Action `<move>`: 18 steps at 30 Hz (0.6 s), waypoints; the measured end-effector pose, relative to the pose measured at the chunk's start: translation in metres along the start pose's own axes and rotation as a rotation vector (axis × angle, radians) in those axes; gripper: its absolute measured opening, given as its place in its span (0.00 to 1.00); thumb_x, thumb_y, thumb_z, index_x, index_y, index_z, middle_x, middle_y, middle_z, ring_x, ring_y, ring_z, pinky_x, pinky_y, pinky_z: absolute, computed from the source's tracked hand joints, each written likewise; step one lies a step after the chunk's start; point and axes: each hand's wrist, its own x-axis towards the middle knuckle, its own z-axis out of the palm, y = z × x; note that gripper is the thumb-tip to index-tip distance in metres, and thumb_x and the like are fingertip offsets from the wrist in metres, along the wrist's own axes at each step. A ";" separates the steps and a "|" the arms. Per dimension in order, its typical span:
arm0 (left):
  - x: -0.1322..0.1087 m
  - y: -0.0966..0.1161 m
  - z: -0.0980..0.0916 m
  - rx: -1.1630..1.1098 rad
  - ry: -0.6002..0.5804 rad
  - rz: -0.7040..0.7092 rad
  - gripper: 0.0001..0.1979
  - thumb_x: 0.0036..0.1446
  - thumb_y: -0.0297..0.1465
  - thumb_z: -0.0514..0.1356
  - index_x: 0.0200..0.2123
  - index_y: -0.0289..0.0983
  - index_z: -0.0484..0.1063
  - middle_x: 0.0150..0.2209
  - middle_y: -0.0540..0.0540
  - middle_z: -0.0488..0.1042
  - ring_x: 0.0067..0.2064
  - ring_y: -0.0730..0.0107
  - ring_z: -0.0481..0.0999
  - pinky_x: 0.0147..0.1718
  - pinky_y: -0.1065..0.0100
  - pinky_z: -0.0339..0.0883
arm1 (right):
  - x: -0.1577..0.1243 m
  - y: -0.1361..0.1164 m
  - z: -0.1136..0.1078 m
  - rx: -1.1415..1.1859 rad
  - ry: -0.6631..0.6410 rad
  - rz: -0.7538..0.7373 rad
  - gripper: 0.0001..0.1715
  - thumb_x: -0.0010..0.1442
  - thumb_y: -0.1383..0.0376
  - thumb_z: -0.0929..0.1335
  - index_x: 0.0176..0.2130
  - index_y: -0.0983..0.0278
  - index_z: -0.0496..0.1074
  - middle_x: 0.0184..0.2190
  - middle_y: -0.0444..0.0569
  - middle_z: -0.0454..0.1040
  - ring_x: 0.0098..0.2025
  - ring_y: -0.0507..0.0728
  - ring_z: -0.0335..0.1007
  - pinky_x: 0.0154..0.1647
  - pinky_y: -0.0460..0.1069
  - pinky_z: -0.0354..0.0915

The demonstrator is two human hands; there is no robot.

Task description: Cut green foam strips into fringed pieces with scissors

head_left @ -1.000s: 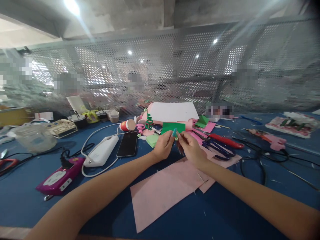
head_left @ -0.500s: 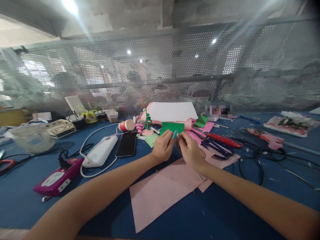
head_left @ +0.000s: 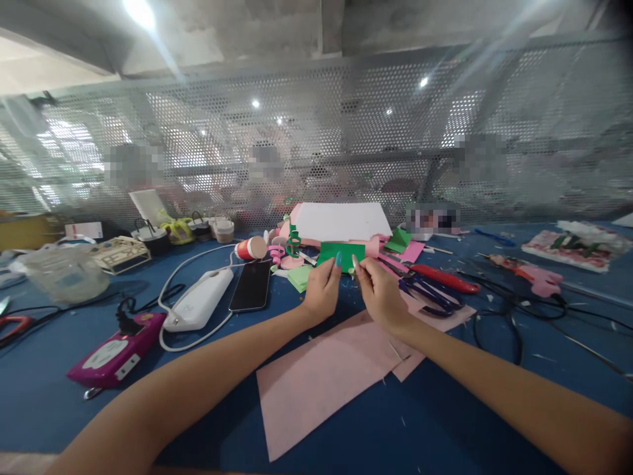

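My left hand (head_left: 322, 290) and my right hand (head_left: 380, 293) are raised over the middle of the table, a small gap between them. Both have curled fingers with the thumbs pressed toward them, the left thumb showing a blue nail. A tiny pale speck shows by the right fingertips; what either hand pinches, if anything, is too small or hidden to name. Just behind the fingertips is a dark green paper piece (head_left: 342, 252). Below the hands lies a large pink paper sheet (head_left: 316, 386). Light green paper slips (head_left: 299, 278) rest left of them.
To the left are a black phone (head_left: 250, 286), a white power bank (head_left: 200, 301) with its cable and a magenta power strip (head_left: 116, 349). Dark-handled scissors (head_left: 430, 295), a red-handled tool (head_left: 445, 278) and a pink glue gun (head_left: 537, 277) lie right. White paper (head_left: 341, 221) sits behind.
My hands have moved slightly apart; the fingertips that were together now have a gap between them. The papers and tools on the table have stayed where they were.
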 end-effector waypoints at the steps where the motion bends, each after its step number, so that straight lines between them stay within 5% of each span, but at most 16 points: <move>1: 0.000 0.001 0.002 -0.033 -0.002 -0.016 0.18 0.62 0.40 0.44 0.23 0.37 0.56 0.21 0.53 0.56 0.24 0.75 0.55 0.25 0.70 0.49 | 0.000 0.001 0.000 -0.006 -0.001 -0.018 0.13 0.64 0.63 0.58 0.28 0.62 0.58 0.20 0.42 0.59 0.22 0.51 0.58 0.25 0.47 0.50; 14: -0.006 0.003 0.010 -0.143 -0.026 -0.144 0.18 0.61 0.43 0.46 0.24 0.37 0.54 0.19 0.54 0.55 0.22 0.77 0.55 0.22 0.71 0.48 | -0.005 -0.005 0.003 -0.128 0.041 -0.143 0.12 0.64 0.67 0.57 0.28 0.61 0.58 0.22 0.44 0.62 0.24 0.53 0.59 0.25 0.47 0.52; 18: -0.005 0.000 0.014 -0.338 -0.038 -0.190 0.19 0.59 0.45 0.47 0.24 0.37 0.56 0.18 0.55 0.55 0.20 0.79 0.54 0.20 0.72 0.49 | -0.004 -0.002 0.002 -0.213 0.024 -0.251 0.12 0.64 0.68 0.57 0.29 0.61 0.58 0.24 0.46 0.65 0.27 0.55 0.60 0.27 0.48 0.54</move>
